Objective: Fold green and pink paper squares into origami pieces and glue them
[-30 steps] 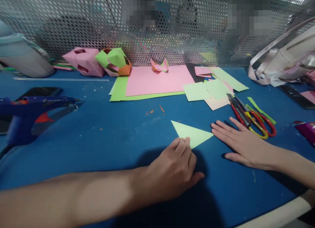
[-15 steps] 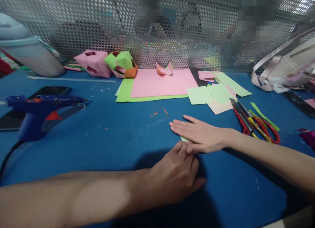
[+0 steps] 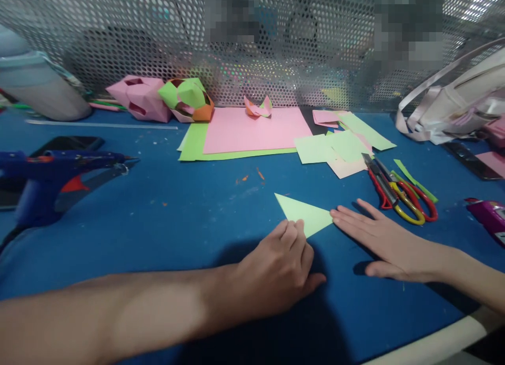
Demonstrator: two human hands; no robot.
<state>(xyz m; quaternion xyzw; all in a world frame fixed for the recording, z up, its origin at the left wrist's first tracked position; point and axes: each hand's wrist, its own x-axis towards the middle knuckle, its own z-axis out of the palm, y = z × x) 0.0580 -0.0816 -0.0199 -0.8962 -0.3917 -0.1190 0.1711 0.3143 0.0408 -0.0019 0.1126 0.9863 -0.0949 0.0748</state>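
Observation:
A light green piece of paper folded into a triangle [image 3: 305,211] lies flat on the blue table. My left hand [image 3: 278,267] is closed, its curled fingers pressing on the near edge of this paper and hiding part of it. My right hand [image 3: 389,244] is flat on the table with fingers stretched out; its fingertips touch the triangle's right corner. Beyond that hand are red-and-yellow scissors [image 3: 408,202] and a utility knife [image 3: 381,181], side by side.
Pink sheets [image 3: 252,133] and light green paper squares [image 3: 315,148] lie further back, near two folded paper models [image 3: 142,98]. A blue glue gun [image 3: 43,186] rests at the left. A perforated metal panel [image 3: 158,33] closes off the back; a pale bag [image 3: 469,97] stands at the right.
My right hand has slid right and toward me, off the paper's middle, uncovering the green triangle. My left hand stays on the near edge. The view has shifted slightly.

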